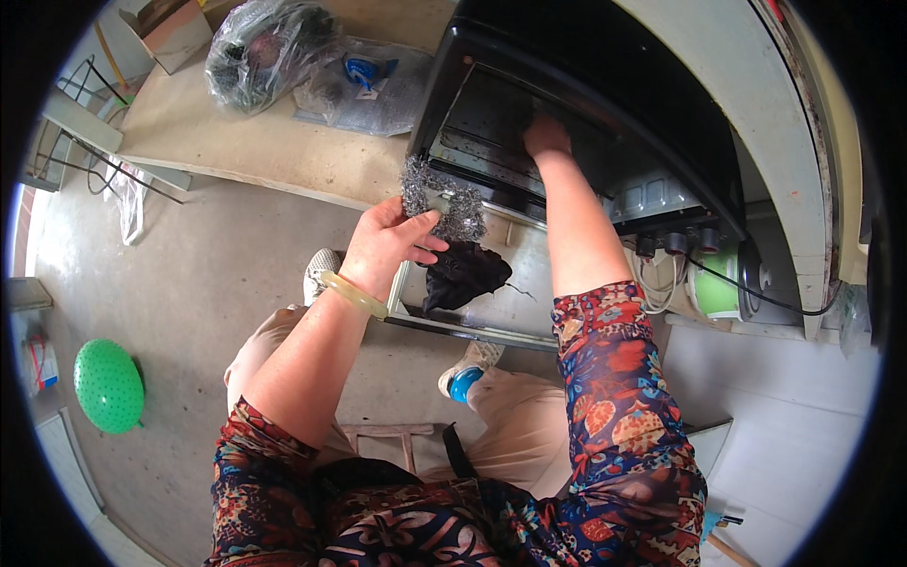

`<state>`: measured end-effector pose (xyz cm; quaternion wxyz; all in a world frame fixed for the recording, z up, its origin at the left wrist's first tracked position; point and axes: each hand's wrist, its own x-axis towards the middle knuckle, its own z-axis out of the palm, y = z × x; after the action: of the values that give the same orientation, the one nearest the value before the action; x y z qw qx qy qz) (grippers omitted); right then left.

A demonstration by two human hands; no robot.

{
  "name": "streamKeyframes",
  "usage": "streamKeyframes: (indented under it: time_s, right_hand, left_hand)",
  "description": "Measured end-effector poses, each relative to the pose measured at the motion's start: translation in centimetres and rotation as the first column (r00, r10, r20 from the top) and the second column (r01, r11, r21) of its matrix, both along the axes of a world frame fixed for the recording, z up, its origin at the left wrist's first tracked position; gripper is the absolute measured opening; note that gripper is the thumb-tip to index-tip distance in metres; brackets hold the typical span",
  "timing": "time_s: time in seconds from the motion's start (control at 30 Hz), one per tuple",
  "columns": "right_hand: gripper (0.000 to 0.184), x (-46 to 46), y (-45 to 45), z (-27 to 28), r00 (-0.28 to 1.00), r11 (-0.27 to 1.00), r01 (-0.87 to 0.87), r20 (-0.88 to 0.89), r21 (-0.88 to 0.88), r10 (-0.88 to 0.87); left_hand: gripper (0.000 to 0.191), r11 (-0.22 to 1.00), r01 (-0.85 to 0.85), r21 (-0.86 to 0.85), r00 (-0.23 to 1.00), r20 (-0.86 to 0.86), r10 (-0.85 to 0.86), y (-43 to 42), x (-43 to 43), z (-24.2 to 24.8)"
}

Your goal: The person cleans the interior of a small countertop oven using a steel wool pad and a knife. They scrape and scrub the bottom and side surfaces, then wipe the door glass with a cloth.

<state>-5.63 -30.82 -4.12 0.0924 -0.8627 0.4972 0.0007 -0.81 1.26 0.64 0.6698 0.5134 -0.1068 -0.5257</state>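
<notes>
Between the thumb and fingers of my left hand [397, 237] is a tangled metal scouring pad [453, 205], at the near left corner of a black countertop oven [595, 78]. The lowered glass oven door [524, 283] lies flat toward me, with a crumpled black cloth [468, 276] on it, just below the pad. My right hand [547, 136] reaches inside the oven cavity; its fingers are hidden in the dark, so whether it holds anything cannot be told. Stains and dark specks mark the metal inside the oven.
Left of the oven, a wooden board table [283, 159] bears a filled clear plastic bag [262, 57] and bubble wrap [397, 106]. A black cable [751, 283] runs past a green-and-white container [714, 283] at right. A green balloon-like ball [108, 386] lies on the floor.
</notes>
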Motion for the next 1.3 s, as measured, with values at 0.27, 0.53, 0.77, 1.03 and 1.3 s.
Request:
streamKeyframes:
  time_s: [0.27,0.53,0.77,1.03,1.3]
  right_hand:
    - [0.037,-1.2,0.6,1.8,0.991,1.000,0.025,-0.131,0.008,-0.024]
    - [0.044,-8.0,2.6,4.7,0.938,0.948,-0.316,-0.135,0.037,0.318]
    - [0.040,-11.6,1.6,5.9,0.939,0.928,-0.340,0.001,0.152,0.344]
    - [0.041,-12.8,-0.5,4.2,0.945,0.911,-0.327,0.067,0.250,0.321]
    - [0.039,-11.6,0.7,4.3,0.967,0.922,-0.255,0.084,0.292,0.241]
  left_hand:
    - [0.025,1.000,0.007,-0.011,1.000,-0.006,-0.007,0.5,0.3,0.2]
    - [0.024,1.000,0.012,-0.018,1.000,-0.006,-0.012,0.3,0.3,-0.1]
    - [0.023,1.000,0.017,-0.009,1.000,-0.002,-0.017,-0.3,-0.2,-0.1]
    - [0.025,1.000,0.031,-0.003,0.999,0.009,-0.031,-0.7,-0.1,-0.1]
    - [0.025,0.999,0.030,-0.012,1.000,0.009,-0.030,-0.3,0.0,-0.3]
